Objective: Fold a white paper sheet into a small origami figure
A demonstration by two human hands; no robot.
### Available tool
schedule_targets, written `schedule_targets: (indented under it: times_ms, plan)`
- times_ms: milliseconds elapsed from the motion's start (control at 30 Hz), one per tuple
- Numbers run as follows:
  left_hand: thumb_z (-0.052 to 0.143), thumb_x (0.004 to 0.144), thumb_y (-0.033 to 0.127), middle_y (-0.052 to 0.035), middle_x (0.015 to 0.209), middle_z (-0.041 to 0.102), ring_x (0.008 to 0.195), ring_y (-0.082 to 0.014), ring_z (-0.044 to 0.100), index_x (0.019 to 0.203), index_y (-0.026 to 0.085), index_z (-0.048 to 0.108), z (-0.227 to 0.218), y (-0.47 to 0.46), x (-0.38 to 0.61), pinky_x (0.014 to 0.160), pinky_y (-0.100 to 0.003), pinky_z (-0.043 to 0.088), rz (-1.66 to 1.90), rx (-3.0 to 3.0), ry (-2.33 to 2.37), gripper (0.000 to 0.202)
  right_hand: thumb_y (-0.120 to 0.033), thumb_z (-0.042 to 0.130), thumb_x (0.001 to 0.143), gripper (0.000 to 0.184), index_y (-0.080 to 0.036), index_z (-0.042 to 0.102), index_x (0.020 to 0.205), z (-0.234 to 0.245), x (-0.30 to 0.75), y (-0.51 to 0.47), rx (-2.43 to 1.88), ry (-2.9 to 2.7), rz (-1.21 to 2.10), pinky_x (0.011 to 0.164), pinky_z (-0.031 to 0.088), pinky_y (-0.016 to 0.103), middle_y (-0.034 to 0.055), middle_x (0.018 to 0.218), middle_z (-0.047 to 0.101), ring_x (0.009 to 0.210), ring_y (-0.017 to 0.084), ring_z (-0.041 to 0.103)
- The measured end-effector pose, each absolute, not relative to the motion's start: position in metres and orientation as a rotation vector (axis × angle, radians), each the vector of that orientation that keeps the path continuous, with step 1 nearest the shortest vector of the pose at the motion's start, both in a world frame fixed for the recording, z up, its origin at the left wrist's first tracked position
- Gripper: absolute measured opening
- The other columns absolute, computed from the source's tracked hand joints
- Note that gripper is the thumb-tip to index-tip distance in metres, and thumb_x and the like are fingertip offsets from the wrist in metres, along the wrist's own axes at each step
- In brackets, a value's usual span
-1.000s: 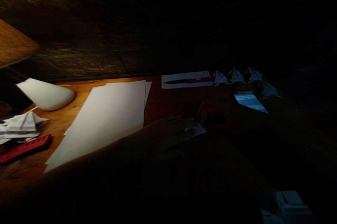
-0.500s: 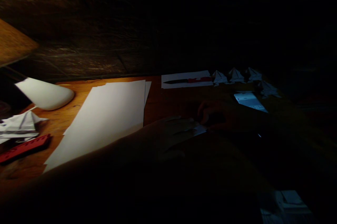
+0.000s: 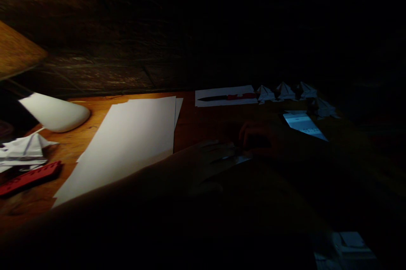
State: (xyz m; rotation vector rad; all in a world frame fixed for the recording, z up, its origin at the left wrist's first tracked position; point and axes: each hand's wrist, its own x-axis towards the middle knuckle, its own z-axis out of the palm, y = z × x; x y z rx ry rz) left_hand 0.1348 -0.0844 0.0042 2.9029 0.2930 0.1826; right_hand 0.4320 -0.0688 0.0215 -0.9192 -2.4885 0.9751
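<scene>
The scene is very dark. My left hand [image 3: 203,162] comes in from the lower left and lies over a small piece of white paper [image 3: 236,159]. My right hand [image 3: 256,134] is curled in shadow just beyond it, its fingers close to the same piece. Whether those fingers grip it, I cannot tell. A bluish-lit folded paper sheet [image 3: 304,124] lies to the right of my right hand. Several folded white paper figures [image 3: 283,91] stand in a row behind it.
A wooden table [image 3: 187,128] holds large white paper sheets [image 3: 127,143], a red-handled knife on a white sheet [image 3: 226,97], a red ruler [image 3: 30,178], crumpled paper [image 3: 23,151] and a white lamp shade [image 3: 53,112]. A dark rough wall [image 3: 95,67] stands behind.
The bluish paper sheet has shifted slightly to the right. The small paper piece under my hands has also moved a little to the right, and my hands have barely moved.
</scene>
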Motion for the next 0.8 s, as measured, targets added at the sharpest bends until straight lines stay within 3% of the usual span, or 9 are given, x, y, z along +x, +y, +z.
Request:
schedule_targets:
  times_ms: [167,800]
  plan:
    - [0.052,0.105,0.047,-0.0167,0.168,0.033,0.157,-0.0340,0.027,0.164,0.018,0.026,0.003,-0.084,0.134,0.128,-0.054,0.029,0.150,2.907,0.300,0.071,-0.038,0.068,0.094,0.019,-0.020,0.067,0.092,0.019,0.425,-0.070,-1.062,-2.521,0.838,0.081,0.045,0.038,0.0061,0.105,0.063,0.094,0.022,0.060]
    - [0.054,0.104,0.046,-0.0179,0.167,0.033,0.157,-0.0335,0.028,0.161,0.016,0.031,-0.001,-0.081,0.133,0.127,-0.053,0.029,0.217,2.930,0.251,0.069,-0.037,0.073,0.091,0.016,-0.022,0.071,0.088,0.003,0.431,-0.061,-0.971,-2.477,0.918,0.082,0.047,0.038,0.0050,0.104,0.061,0.092,0.021,0.060]
